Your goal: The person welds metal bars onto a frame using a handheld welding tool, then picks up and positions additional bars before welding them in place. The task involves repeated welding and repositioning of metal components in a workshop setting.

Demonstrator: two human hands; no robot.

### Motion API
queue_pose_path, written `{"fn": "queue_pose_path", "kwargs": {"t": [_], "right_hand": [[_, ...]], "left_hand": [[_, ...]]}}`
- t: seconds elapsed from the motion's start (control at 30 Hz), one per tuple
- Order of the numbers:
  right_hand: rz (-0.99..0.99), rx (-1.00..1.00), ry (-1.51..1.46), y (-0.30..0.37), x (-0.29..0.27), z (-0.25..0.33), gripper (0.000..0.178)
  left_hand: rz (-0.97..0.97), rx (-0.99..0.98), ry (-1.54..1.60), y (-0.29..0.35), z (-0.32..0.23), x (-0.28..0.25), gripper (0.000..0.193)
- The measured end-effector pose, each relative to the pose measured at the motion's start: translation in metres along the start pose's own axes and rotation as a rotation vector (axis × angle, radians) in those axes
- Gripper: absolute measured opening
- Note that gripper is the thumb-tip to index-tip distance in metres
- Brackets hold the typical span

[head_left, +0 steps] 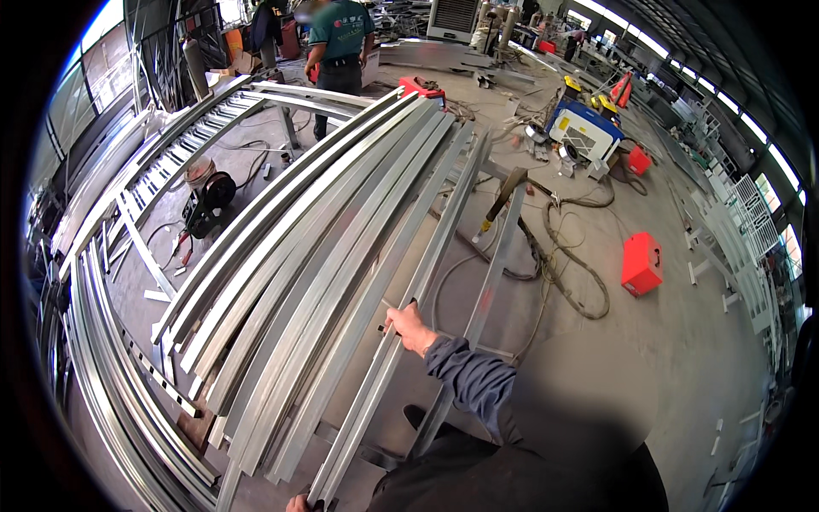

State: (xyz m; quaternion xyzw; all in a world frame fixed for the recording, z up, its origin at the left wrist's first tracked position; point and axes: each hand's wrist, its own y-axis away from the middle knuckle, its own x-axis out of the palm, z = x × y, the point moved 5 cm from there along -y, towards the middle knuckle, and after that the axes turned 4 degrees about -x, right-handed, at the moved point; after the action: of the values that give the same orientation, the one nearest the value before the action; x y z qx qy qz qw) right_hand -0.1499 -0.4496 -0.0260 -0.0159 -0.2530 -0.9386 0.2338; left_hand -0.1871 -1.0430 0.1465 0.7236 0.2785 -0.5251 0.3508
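My right hand (409,330) is closed around a long silver metal tube (367,384) at the near side of the spread of tubes. Small dark bits show beside its fingers; what they are I cannot make out. At the lower edge my left hand (298,504) is at the near end of the same tube. Only part of it shows, its fingers curled at the tube beside a small black piece. Several more silver tubes (328,247) lie side by side to the left of my hands. Another single tube (490,286) lies to the right, apart from them.
More long profiles (107,375) are stacked at left. Behind them stands a ladder-like metal frame (188,132), with a black wire-feeder-like machine (209,203) near it. Cables (589,311) loop over the floor by a red box (641,264). A person (339,47) stands beyond the tubes.
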Motion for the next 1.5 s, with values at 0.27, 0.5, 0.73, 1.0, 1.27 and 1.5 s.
{"fn": "queue_pose_path", "kwargs": {"t": [0.27,0.5,0.73,1.0,1.27,1.5], "right_hand": [[-0.052,-0.132,0.408,-0.007,0.012,-0.008,0.071],[0.468,-0.916,1.249,0.110,0.060,0.029,0.069],[1.213,-1.099,1.434,0.167,0.120,-0.033,0.047],[1.293,-1.201,1.451,0.165,0.147,-0.042,0.029],[1.307,-1.227,1.427,0.191,0.149,-0.044,0.032],[1.208,-1.287,1.367,0.206,0.156,-0.024,0.032]], "left_hand": [[-0.062,-0.093,0.176,-0.004,0.024,0.051,0.032],[-0.072,-0.113,0.148,-0.044,0.034,0.070,0.031],[-0.194,-0.147,0.201,-0.031,0.037,0.094,0.030],[-0.449,-0.163,0.256,-0.021,0.007,0.097,0.043],[-0.273,-0.160,0.317,0.010,-0.022,0.127,0.058],[-0.111,-0.183,0.296,-0.001,-0.013,0.149,0.080]]}}
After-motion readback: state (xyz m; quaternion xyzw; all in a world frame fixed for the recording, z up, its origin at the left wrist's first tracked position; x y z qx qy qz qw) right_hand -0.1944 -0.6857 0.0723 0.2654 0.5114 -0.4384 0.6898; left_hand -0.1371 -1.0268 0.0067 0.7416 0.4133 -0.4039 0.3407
